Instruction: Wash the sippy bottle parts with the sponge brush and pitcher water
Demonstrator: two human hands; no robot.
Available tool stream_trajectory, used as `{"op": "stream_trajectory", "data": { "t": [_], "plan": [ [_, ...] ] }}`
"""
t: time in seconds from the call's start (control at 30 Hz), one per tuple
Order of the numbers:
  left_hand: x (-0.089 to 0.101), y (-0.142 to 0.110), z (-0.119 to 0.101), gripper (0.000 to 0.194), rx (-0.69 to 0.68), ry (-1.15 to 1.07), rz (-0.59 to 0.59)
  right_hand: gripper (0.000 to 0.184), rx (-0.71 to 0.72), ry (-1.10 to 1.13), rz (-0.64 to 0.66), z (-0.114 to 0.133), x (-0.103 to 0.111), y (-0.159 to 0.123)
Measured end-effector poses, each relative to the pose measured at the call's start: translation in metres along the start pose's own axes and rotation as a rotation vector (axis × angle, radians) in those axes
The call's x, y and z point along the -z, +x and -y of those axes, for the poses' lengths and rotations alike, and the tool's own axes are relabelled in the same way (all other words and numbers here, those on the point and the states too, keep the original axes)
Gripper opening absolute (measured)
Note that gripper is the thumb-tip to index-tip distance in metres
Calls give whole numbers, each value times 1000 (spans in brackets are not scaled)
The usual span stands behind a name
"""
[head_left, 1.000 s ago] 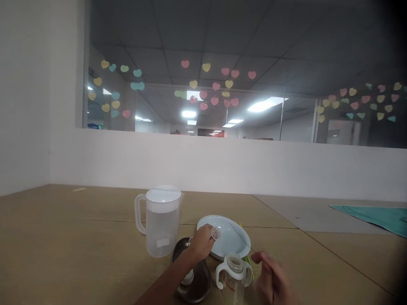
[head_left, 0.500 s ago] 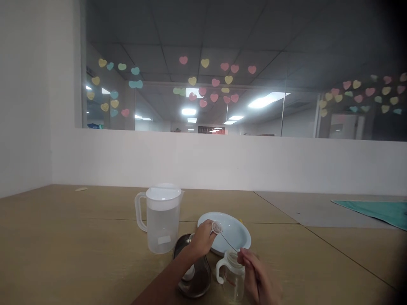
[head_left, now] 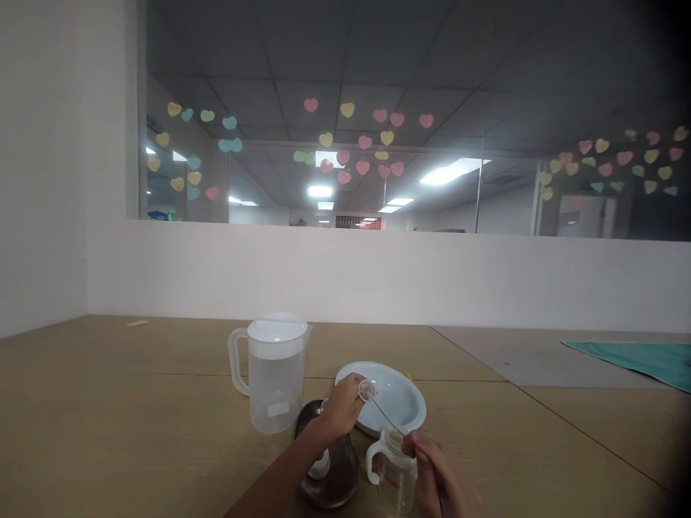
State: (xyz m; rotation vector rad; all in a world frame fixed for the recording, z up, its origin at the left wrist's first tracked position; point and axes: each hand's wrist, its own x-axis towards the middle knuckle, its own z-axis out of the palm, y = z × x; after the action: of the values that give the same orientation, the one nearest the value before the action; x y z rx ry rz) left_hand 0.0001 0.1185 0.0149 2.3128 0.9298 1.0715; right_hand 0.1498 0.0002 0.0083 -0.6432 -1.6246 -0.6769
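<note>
My left hand (head_left: 345, 405) is closed on a small clear round part, like a bottle collar or cap (head_left: 367, 391), over the near left rim of a pale blue plate-like basin (head_left: 406, 399). In my right hand (head_left: 436, 467) the fingers pinch a thin wire-like rod (head_left: 387, 417), whose far end reaches the clear part's opening; its tip is too small to make out. Just left of that hand stands a clear baby bottle (head_left: 396, 482) with an open top and a white handle. Beneath my left forearm lies a curved metal tray (head_left: 342, 478) holding a white piece (head_left: 320, 465).
A translucent lidded pitcher (head_left: 276, 385) stands left of the tray. At the far right lies a teal cloth (head_left: 642, 360) on a grey surface. A small pale scrap (head_left: 137, 323) rests near the back left. A white wall (head_left: 324, 273) with a window borders the table.
The rod's far end and the clear part have shifted very slightly against each other. My right hand sits a touch lower; both hands keep their hold.
</note>
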Motion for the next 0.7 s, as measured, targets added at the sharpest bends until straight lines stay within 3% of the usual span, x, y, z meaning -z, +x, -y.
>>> {"op": "stream_trajectory", "data": {
  "t": [0.3,0.5,0.7],
  "plan": [
    [1,1,-6,30,-121,-43,6,29,32,-32,27,1,-5,6],
    [4,-3,-23,32,-184,-57,-6,31,30,24,-37,1,-7,10],
    [10,-7,-50,32,-236,-110,-11,38,31,38,-12,-3,-14,13]
  ]
}}
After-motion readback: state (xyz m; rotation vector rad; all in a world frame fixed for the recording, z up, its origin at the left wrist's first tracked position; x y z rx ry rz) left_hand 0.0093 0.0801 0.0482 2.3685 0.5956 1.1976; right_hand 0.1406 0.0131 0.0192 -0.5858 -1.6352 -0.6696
